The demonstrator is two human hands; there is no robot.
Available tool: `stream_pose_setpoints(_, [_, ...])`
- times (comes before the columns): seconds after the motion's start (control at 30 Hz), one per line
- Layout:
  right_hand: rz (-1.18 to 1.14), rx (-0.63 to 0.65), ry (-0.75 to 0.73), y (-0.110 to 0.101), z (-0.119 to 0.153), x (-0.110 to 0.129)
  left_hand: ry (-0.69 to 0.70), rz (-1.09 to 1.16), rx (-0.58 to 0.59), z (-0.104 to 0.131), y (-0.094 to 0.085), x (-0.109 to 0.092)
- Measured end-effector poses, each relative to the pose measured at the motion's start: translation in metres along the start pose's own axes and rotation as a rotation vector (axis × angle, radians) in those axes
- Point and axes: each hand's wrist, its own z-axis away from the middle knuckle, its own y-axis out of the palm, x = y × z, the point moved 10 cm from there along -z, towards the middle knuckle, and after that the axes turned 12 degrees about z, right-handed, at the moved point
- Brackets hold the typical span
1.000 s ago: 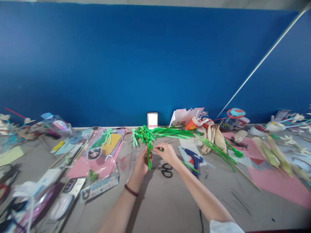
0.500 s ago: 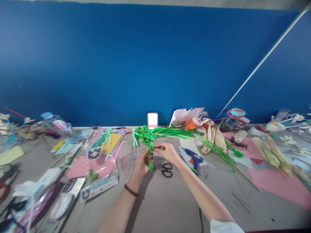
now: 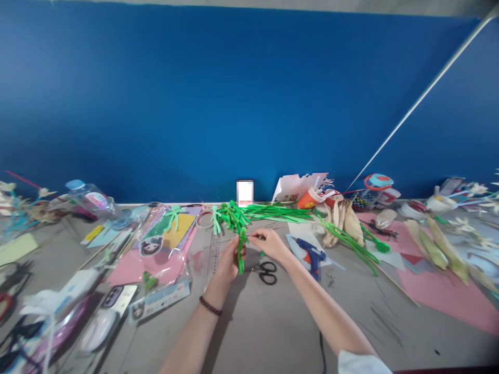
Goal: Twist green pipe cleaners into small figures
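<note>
My left hand is closed around an upright bundle of bright green pipe cleaners, with its fingers wrapped round it from the left. My right hand comes in from the right. Its thumb and fingertips pinch together right beside the bundle's upper part; whatever lies between them is too small to make out. Just behind the bundle is a pile of bent green pipe cleaners, and straight green pipe cleaners stretch to the right along the wall. Black-handled scissors lie below my right hand.
A blue glue gun rests on white paper to the right, near dried husks and an orange paper cup. Leftward are plastic-wrapped coloured sheets, a clear ruler, a phone and a plastic bottle. A blue wall closes the back.
Both hands stay almost where they were. The right fingertips have shifted very slightly at the bundle's side, and the bundle remains in my left hand.
</note>
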Motion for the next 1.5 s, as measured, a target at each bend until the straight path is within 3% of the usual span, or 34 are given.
stream_pose_setpoints(0.6, [0.027, 0.002, -0.027, -0.002, 0.000, -0.001, -0.078, 0.140, 0.071, 0.007, 0.013, 0.007])
stream_pose_setpoints(0.87, [0.143, -0.049, -0.167, -0.018, 0.003, 0.012, -0.103, -0.078, 0.196, 0.011, 0.024, 0.009])
stream_pose_setpoints(1.07, [0.197, 0.024, -0.265, -0.017, 0.007, 0.020, -0.146, -0.254, 0.294, 0.015, 0.030, 0.012])
stream_pose_setpoints(1.5, [0.233, 0.067, -0.209, -0.023, 0.009, 0.017, -0.037, -0.447, 0.248, 0.017, 0.032, 0.003])
